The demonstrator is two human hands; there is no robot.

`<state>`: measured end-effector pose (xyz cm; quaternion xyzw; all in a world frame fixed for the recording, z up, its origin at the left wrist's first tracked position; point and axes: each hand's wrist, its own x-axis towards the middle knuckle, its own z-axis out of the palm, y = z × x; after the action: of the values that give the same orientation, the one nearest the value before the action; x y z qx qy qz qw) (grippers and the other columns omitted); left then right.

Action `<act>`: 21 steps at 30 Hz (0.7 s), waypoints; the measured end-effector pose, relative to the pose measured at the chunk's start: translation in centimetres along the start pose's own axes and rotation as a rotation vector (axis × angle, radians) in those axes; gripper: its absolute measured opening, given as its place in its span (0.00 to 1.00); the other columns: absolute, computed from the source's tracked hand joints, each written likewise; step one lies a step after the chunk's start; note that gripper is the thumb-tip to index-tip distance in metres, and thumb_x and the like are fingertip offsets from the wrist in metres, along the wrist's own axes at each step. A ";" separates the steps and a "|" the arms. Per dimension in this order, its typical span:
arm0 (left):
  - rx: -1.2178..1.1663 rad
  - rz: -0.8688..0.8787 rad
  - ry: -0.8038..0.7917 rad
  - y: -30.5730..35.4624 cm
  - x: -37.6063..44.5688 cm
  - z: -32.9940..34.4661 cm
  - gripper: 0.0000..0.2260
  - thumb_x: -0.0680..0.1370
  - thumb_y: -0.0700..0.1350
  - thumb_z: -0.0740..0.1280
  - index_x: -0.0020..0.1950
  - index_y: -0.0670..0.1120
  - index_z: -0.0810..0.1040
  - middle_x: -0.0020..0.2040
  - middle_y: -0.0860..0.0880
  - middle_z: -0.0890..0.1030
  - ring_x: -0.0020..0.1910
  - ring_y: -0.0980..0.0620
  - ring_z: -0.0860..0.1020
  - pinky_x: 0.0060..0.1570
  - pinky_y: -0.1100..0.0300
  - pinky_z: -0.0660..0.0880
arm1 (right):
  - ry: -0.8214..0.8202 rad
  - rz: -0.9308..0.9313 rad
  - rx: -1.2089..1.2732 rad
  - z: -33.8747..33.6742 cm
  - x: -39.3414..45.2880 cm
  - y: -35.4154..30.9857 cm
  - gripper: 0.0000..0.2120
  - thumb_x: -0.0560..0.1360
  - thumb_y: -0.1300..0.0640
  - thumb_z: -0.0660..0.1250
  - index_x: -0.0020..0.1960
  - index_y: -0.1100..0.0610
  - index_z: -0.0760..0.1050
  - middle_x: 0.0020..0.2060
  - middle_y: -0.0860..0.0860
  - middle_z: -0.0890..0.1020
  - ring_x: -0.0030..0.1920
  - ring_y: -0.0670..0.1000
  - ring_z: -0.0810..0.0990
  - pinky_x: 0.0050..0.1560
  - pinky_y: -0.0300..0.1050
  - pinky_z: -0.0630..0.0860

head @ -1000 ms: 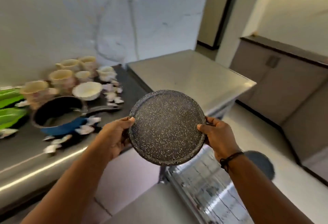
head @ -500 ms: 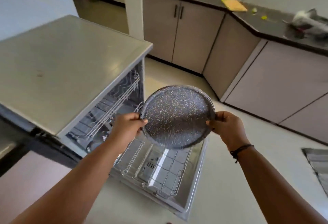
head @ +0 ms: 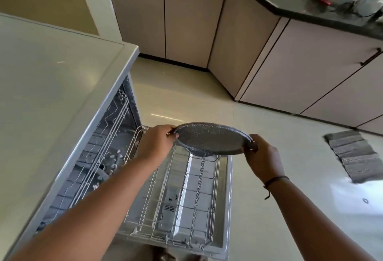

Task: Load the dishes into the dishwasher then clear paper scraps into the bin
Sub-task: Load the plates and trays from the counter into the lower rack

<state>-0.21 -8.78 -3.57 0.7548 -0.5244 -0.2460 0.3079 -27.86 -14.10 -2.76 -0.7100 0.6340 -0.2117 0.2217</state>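
A round dark speckled plate (head: 211,139) is held tilted nearly flat over the far end of the pulled-out lower dishwasher rack (head: 186,194). My left hand (head: 157,143) grips its left rim and my right hand (head: 262,157) grips its right rim. The plate's near edge sits just above the rack's upright wire tines. The dishwasher (head: 99,136) stands open at the left, its door (head: 227,198) folded down under the rack. The upper rack shows inside the tub.
The dishwasher's grey top (head: 51,86) fills the left. Beige cabinets (head: 186,22) line the back and right under a dark counter (head: 290,0) with clutter. A grey mat (head: 358,155) lies on the pale floor at the right.
The view has swung from the dish-covered counter to the open dishwasher. Both hands have lowered the plate from upright facing me to tilted nearly flat, just above the lower rack.
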 end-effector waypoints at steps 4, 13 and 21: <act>0.023 0.019 -0.038 -2.2 4.5 3.1 0.06 0.77 0.41 0.69 0.51 0.46 0.85 0.41 0.47 0.85 0.38 0.49 0.81 0.36 0.60 0.74 | -0.042 0.032 -0.064 4.2 3.2 2.7 0.04 0.74 0.62 0.67 0.47 0.56 0.79 0.37 0.54 0.81 0.38 0.58 0.76 0.37 0.42 0.65; 0.116 -0.130 -0.105 -11.6 13.4 16.8 0.09 0.74 0.45 0.70 0.53 0.47 0.84 0.46 0.44 0.85 0.46 0.43 0.81 0.41 0.57 0.75 | -0.197 0.121 -0.177 17.9 13.0 13.3 0.06 0.77 0.58 0.63 0.45 0.59 0.77 0.44 0.62 0.82 0.45 0.63 0.79 0.39 0.44 0.67; 0.120 -0.216 -0.125 -17.5 16.3 24.1 0.11 0.73 0.43 0.72 0.55 0.45 0.83 0.50 0.44 0.84 0.49 0.44 0.81 0.46 0.60 0.73 | -0.305 0.179 -0.256 25.6 15.0 19.4 0.07 0.74 0.59 0.60 0.45 0.55 0.77 0.39 0.56 0.79 0.39 0.58 0.74 0.37 0.43 0.69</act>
<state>-0.39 -24.54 -33.68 0.8070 -0.4722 -0.2924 0.2006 -27.04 -29.71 -34.60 -0.6972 0.6752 0.0010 0.2409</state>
